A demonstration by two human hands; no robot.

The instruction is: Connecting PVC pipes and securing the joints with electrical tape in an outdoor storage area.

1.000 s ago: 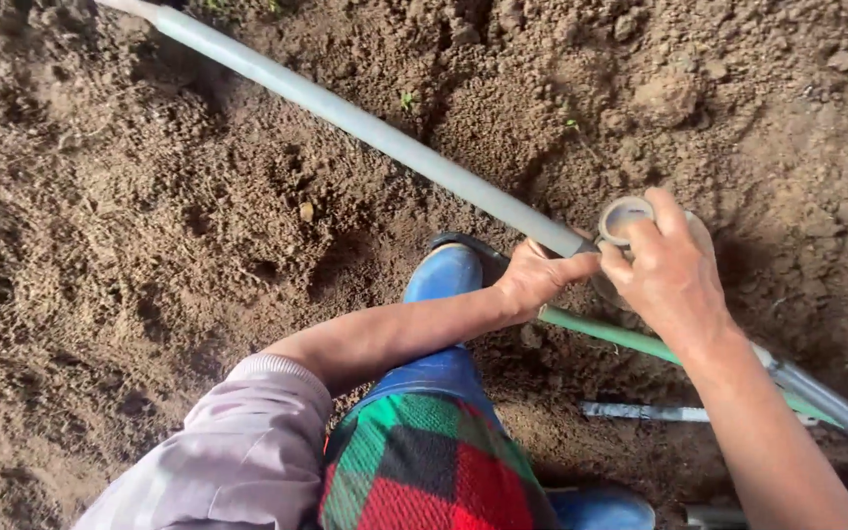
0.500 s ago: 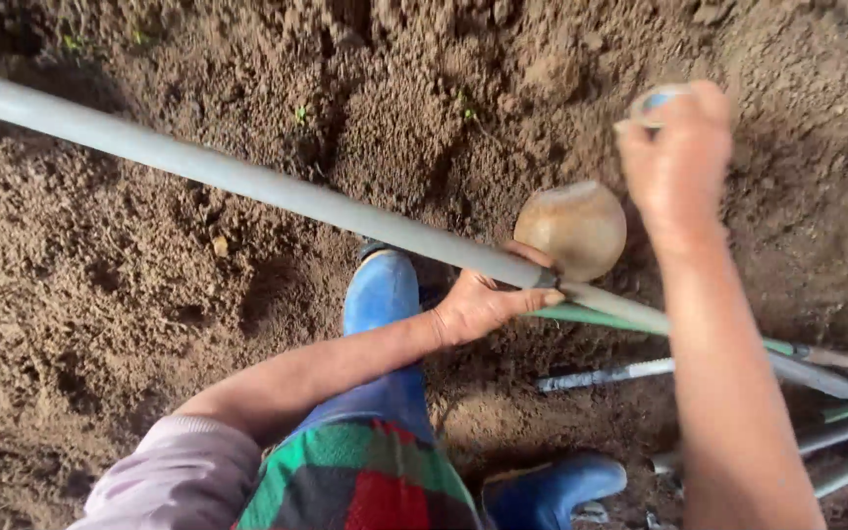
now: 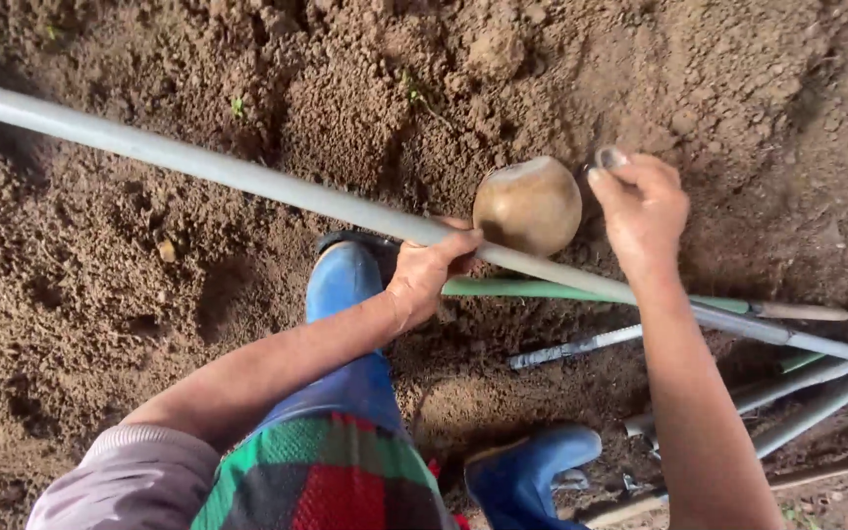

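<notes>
A long grey pipe (image 3: 247, 180) runs from the upper left down to the right across loose brown soil. My left hand (image 3: 431, 270) grips it from below near its middle. My right hand (image 3: 642, 206) is just past the pipe with its fingers pinched on a small roll of tape (image 3: 609, 157), only the rim of which shows. A round tan ball-like object (image 3: 527, 204) rests on the soil between my two hands, touching the far side of the pipe.
My blue boots (image 3: 341, 280) (image 3: 532, 471) stand in the dirt below the pipe. A green-handled tool (image 3: 561, 290) and several thin grey rods (image 3: 807, 388) lie at the lower right. The soil (image 3: 130, 294) is lumpy with small hollows on the left.
My right hand lifted off the pipe with the tape roll and now sits beside the round tan object, which has come into view. My left hand stays on the pipe.
</notes>
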